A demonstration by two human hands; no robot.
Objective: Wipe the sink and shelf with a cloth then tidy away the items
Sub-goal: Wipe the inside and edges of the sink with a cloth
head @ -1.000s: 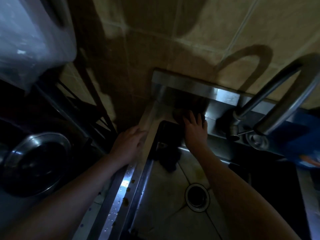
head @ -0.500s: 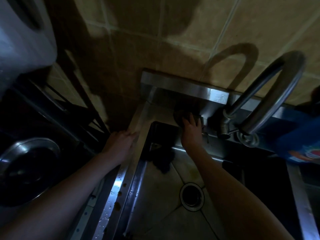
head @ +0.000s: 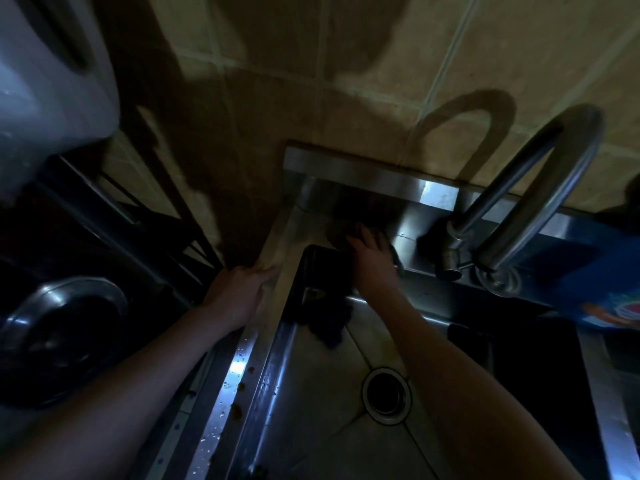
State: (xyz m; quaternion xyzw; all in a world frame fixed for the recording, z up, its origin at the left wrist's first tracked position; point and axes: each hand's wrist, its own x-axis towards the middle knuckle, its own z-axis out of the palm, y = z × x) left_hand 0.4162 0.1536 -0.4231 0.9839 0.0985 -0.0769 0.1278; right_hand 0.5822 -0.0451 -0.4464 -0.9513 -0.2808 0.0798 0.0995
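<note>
The right hand (head: 372,265) presses the cloth (head: 329,329) with flat, spread fingers on the sink's (head: 367,183) back ledge, between the left corner and the tap (head: 540,188). The cloth's length runs off the ledge down into the basin, with open floor around the drain (head: 387,396). The left hand (head: 237,296) lies flat on the left rim, holding nothing.

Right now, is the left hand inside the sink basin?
No, the left hand rests on the sink rim, outside the basin.

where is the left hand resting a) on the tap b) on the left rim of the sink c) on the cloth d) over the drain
b, the left hand lies flat on the left rim of the sink, well apart from the tap.
</note>
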